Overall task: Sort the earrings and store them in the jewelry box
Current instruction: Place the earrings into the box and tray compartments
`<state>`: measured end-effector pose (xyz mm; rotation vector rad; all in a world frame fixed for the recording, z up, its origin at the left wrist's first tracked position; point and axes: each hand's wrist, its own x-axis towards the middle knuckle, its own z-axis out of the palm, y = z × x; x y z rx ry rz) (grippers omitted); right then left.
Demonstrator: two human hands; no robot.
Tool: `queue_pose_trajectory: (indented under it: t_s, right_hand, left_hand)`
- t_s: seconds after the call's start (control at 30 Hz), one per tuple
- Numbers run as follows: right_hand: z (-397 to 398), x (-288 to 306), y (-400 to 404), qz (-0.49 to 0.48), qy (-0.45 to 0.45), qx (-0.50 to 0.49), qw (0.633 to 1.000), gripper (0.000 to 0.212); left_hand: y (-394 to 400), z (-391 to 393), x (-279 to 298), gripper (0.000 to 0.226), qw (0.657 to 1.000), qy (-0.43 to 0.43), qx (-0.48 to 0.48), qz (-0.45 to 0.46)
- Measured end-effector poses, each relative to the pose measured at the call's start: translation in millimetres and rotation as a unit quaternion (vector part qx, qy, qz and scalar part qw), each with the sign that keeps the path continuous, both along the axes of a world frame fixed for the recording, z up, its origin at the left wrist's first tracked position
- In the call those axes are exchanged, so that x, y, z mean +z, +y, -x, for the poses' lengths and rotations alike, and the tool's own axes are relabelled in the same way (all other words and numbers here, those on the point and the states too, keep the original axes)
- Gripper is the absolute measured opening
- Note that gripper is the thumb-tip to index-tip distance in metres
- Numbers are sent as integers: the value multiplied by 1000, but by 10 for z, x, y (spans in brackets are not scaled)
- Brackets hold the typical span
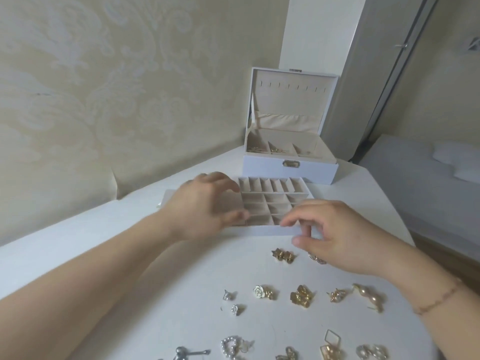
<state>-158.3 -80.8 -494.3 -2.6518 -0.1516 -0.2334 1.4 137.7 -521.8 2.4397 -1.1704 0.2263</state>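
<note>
Head view: white table (117,255) fills the lower frame. Jewelry box (289,166) stands upper centre-right, lid up, some gold pieces in its front compartments. Divider tray (275,197) lies at frame centre, just in front of the box; visible cells look empty.

Left hand (205,206) rests over the tray's left part, fingers loosely spread, nothing visibly held. Right hand (332,232) is at the tray's near right edge, thumb and forefinger curved toward each other; whether they pinch the rim or an earring, cannot tell (motion blur).

Earrings lie loose across lower centre and lower right: gold flower pair (283,255) nearest the tray, white rose pair (264,292), gold leaf pair (301,297), pearl drop pair (368,296), small silver studs (230,295), pearl heart (232,346). Sorting judged barely started.

Handling, judged: pieces are light, rigid, smooth, prone to slip; posts and hooks bend easily. Pinch each by the decorative body, not the post. Tray is light and stiff; hold by its outer rim.
</note>
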Motion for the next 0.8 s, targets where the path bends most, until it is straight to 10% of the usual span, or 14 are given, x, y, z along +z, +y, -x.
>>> queue_pose_trajectory:
  t_s: [0.57,0.8]
  right_hand:
    - [-14,-400,137,144,22,96,985,25]
    - [-77,-317,60,6,-19,49,999,20]
  left_hand:
    - [-44,104,-288,65,986,-162,-6,-48]
    - [-48,101,-301,65,986,-161,-3,-45]
